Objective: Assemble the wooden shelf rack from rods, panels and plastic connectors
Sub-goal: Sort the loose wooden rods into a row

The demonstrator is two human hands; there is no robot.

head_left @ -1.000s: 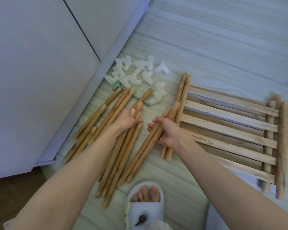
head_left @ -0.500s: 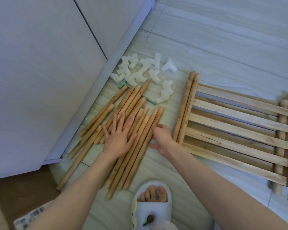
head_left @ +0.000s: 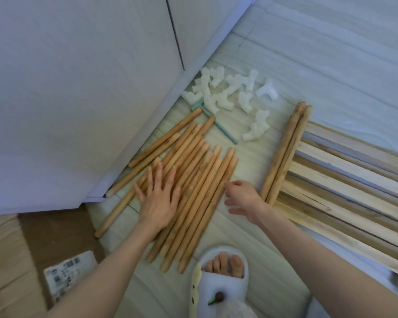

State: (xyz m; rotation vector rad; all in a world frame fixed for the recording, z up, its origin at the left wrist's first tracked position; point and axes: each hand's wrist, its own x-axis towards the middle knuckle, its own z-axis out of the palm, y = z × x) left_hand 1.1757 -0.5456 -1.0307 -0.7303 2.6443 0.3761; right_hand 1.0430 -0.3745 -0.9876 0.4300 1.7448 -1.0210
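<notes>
sorting step: left hand [head_left: 157,200] flat, fingers spread on rods [head_left: 193,191]; right hand [head_left: 244,198] loose, holds nothing. next: take connectors [head_left: 234,95] at 12 o'clock.

A white slipper [head_left: 221,285] sat at 6 o'clock on the pale floor [head_left: 308,53]. A brown cardboard box [head_left: 14,253] lay at 8 o'clock. A white cabinet [head_left: 78,76] stood at 10 o'clock.

We see a pale floor [head_left: 319,65] made of big tiles with thin lines between them. On the left stands a white cabinet [head_left: 78,88] with flat doors. A brown cardboard box [head_left: 21,260] with a white label [head_left: 71,276] lies in the bottom corner. The light is soft.
</notes>
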